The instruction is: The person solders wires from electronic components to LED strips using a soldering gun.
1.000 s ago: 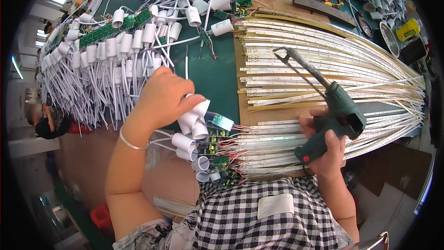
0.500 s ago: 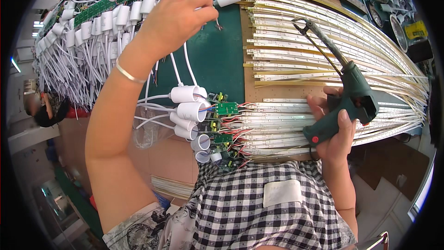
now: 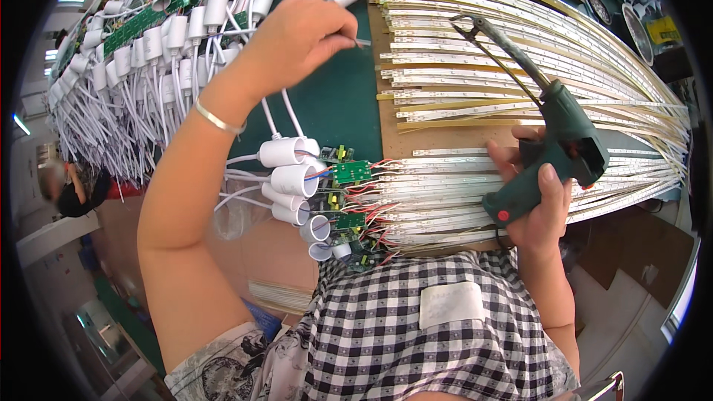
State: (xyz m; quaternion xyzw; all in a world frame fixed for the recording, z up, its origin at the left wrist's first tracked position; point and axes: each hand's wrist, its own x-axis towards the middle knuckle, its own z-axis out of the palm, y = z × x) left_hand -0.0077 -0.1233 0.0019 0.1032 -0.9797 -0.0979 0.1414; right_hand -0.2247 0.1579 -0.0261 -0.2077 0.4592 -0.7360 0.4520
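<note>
My left hand point(image 3: 301, 44) is closed over the green work surface, its fingertips pinching a thin white cable point(image 3: 364, 42) whose short end sticks out to the right. Most of that cable is hidden by the fingers. In my right hand point(image 3: 546, 208) is a dark green soldering gun point(image 3: 568, 122), its long metal tip pointing up and left above the LED strips point(image 3: 445, 56). Between my hands, nearer to me, lie white lamp caps point(image 3: 293, 180) with cables. Beside them, green circuit boards point(image 3: 351, 171) are joined by red and white wires to the near LED strips.
Many white cabled caps point(image 3: 176, 33) and a long green board panel point(image 3: 137, 27) are heaped at the far left. A brown board point(image 3: 405, 141) lies under the strips. A yellow package point(image 3: 663, 29) and a metal dish point(image 3: 637, 33) stand far right. Another person point(image 3: 70, 186) is at the left.
My left hand has shifted right and slightly nearer, bringing the pinched cable end closer to the LED strips. The view has moved a little; the soldering gun stays above the strips.
</note>
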